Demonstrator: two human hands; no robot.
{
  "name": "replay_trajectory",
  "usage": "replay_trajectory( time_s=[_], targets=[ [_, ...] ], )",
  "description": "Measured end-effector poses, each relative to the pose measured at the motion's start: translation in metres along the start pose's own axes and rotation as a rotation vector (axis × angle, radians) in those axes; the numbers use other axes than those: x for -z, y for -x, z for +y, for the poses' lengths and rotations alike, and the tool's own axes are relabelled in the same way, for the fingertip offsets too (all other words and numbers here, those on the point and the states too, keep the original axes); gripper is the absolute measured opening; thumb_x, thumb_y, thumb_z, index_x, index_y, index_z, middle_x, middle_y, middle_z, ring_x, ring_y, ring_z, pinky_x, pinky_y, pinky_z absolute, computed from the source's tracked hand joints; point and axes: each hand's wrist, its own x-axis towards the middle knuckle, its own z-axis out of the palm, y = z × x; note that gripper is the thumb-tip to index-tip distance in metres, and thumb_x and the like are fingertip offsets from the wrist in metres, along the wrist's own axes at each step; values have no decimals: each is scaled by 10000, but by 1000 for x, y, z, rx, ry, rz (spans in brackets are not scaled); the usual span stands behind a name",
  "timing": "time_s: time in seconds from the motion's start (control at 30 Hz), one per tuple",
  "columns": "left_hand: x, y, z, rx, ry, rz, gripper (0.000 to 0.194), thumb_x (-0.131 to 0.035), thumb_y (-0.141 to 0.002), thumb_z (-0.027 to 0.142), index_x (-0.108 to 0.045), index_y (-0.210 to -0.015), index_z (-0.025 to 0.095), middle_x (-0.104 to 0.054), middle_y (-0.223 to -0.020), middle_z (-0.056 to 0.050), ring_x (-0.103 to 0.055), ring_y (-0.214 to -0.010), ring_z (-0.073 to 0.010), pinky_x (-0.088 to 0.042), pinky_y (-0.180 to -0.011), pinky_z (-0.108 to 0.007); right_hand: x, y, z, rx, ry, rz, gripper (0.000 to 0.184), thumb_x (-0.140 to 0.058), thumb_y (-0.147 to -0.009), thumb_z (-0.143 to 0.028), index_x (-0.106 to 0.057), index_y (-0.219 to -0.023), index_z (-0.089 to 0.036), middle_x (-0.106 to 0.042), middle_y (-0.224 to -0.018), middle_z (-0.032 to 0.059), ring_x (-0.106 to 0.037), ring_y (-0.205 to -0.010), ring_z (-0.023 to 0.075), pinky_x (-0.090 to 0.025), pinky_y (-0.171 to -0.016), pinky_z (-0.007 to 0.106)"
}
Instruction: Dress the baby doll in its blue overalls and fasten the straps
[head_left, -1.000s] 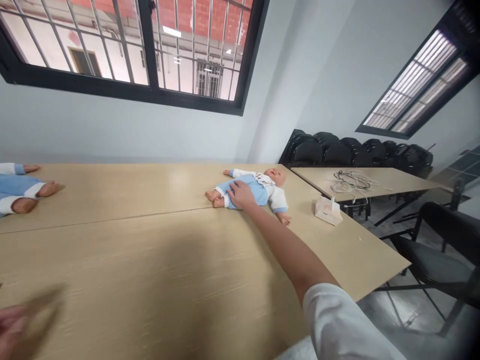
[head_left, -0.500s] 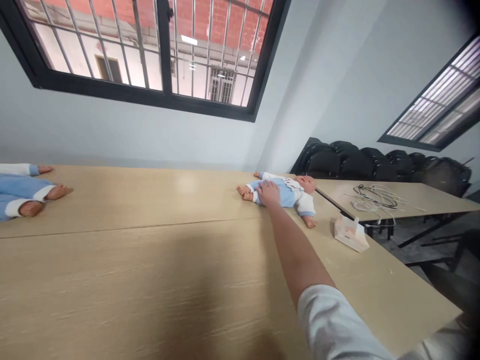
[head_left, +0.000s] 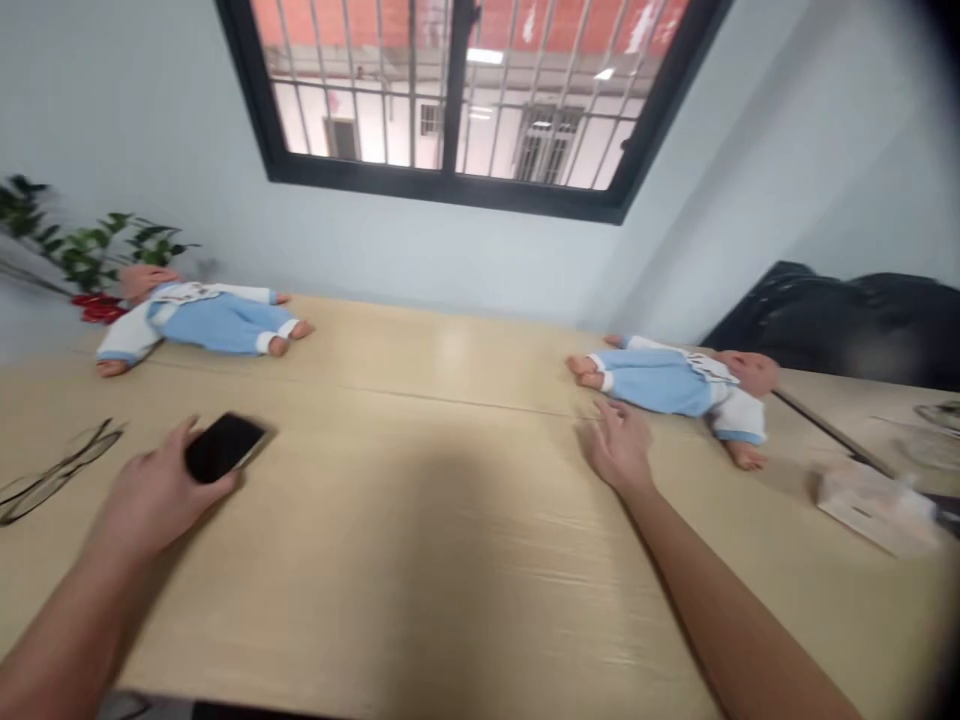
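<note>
My left hand (head_left: 154,490) grips a black phone (head_left: 223,446) just above the wooden table (head_left: 420,560). My right hand (head_left: 619,450) hovers open over the table, fingers spread, a short way in front of a baby doll (head_left: 675,385) in blue and white clothes. That doll lies on its back at the right, feet toward the middle. A second, similar doll (head_left: 199,315) lies at the far left of the table, apart from both hands.
A pair of glasses (head_left: 52,475) lies at the left edge. A white tissue box (head_left: 874,505) sits at the right. A leafy plant (head_left: 82,250) stands behind the left doll. Black chairs (head_left: 847,325) line the right wall under a barred window (head_left: 465,90).
My right hand has let go of the right doll and drawn back toward me. The view swung left, and my left hand with the phone came into sight.
</note>
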Motion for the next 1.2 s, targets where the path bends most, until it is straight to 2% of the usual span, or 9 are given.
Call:
replay_trajectory(
  time_s=[0.1,0.2,0.3,0.47,0.6,0.73,0.87,1.1,1.2],
  targets=[
    [12,17,25,-121,19,160,974,-677,-742,578,-283,-1549,200,-604,-1437,-130,-616,-1187,-405,-484,-991,-464,-3,7,-3,51,27,-41,555,-391,-987,-473,-557,-1446,-208,-507,-1423,195,-474,-1259,389,-357,-1055,597],
    [29,44,58,-147,90,233,919,-698,-779,513,-296,-1539,188,-573,-1444,-146,-557,-1247,-410,-434,-1051,-493,-8,9,-1,35,23,-39,562,-406,-960,-465,-590,-1417,-194,-531,-1398,210,-525,-1168,379,-375,-1016,581],
    [45,76,80,-193,176,296,896,-742,-768,456,-329,-1523,205,-557,-1455,-130,-524,-1271,-394,-413,-1085,-501,-9,11,0,-1,25,-18,584,-411,-941,-488,-642,-1366,-161,-563,-1356,235,-543,-1131,369,-370,-1010,533],
    [70,125,100,-252,304,376,893,-801,-717,369,-396,-1501,235,-592,-1395,-104,-526,-1248,-358,-447,-1067,-482,-4,12,-6,-33,71,-22,656,-387,-938,-522,-609,-1389,-100,-553,-1312,260,-491,-1224,383,-350,-1048,505],
    [82,145,109,-264,365,431,885,-803,-691,284,-424,-1489,231,-591,-1405,-96,-542,-1212,-331,-465,-1050,-468,-2,10,-9,-12,96,-80,592,-406,-957,-436,-595,-1383,-71,-553,-1291,258,-455,-1250,355,-340,-1067,469],
    [79,141,104,-248,377,447,832,-805,-702,278,-454,-1454,224,-586,-1431,-94,-536,-1231,-331,-470,-1049,-475,-3,9,-7,-7,92,-96,548,-452,-957,-392,-610,-1360,-57,-555,-1282,271,-453,-1262,349,-321,-1077,461],
    [65,123,89,-206,290,407,830,-785,-762,339,-423,-1498,215,-588,-1408,-125,-535,-1252,-342,-452,-1063,-484,-6,11,-1,13,81,-91,518,-467,-957,-362,-623,-1344,-57,-557,-1280,270,-467,-1259,345,-311,-1075,456],
    [30,65,51,-125,64,202,760,-736,-778,424,-478,-1447,173,-683,-1247,-150,-608,-1133,-362,-478,-956,-447,-19,10,16,47,21,-75,492,-521,-912,-350,-655,-1297,-75,-581,-1222,243,-486,-1237,348,-348,-1077,483],
    [11,41,27,-56,41,101,739,-724,-772,494,-514,-1389,147,-711,-1181,-160,-652,-1033,-340,-494,-858,-397,-15,12,13,37,-2,-83,462,-527,-900,-327,-668,-1268,-85,-606,-1204,217,-519,-1197,349,-380,-1075,497]
  ],
)
